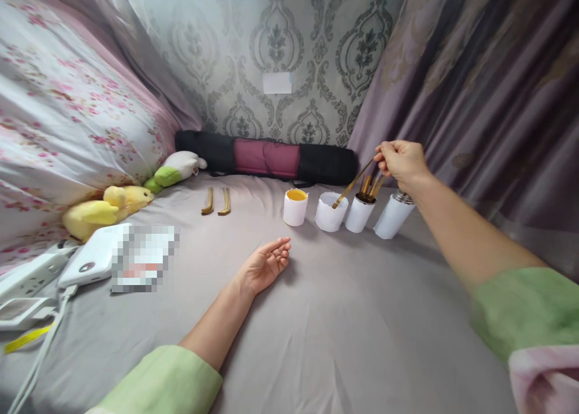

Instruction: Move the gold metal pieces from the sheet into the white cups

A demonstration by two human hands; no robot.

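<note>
My right hand (401,161) is closed in a pinch on a gold utensil (350,188) whose lower end dips into the second white cup (330,212). Beside that cup, the third cup (359,212) holds several more gold utensils. A cup with a yellow inside (295,207) stands at the left of the row, and a fourth cup (392,216) leans at the right. My left hand (266,263) lies palm up on the grey sheet, fingers loosely apart, holding nothing. Two gold utensils (217,201) lie on the sheet further left.
A black and maroon roll (266,155) lies against the patterned wall. Yellow (106,208) and green-white (176,167) plush toys sit at the left by a floral pillow (58,112). A white power bank (93,254), power strip (29,272) and cable are at the near left. Purple curtain (488,88) on the right.
</note>
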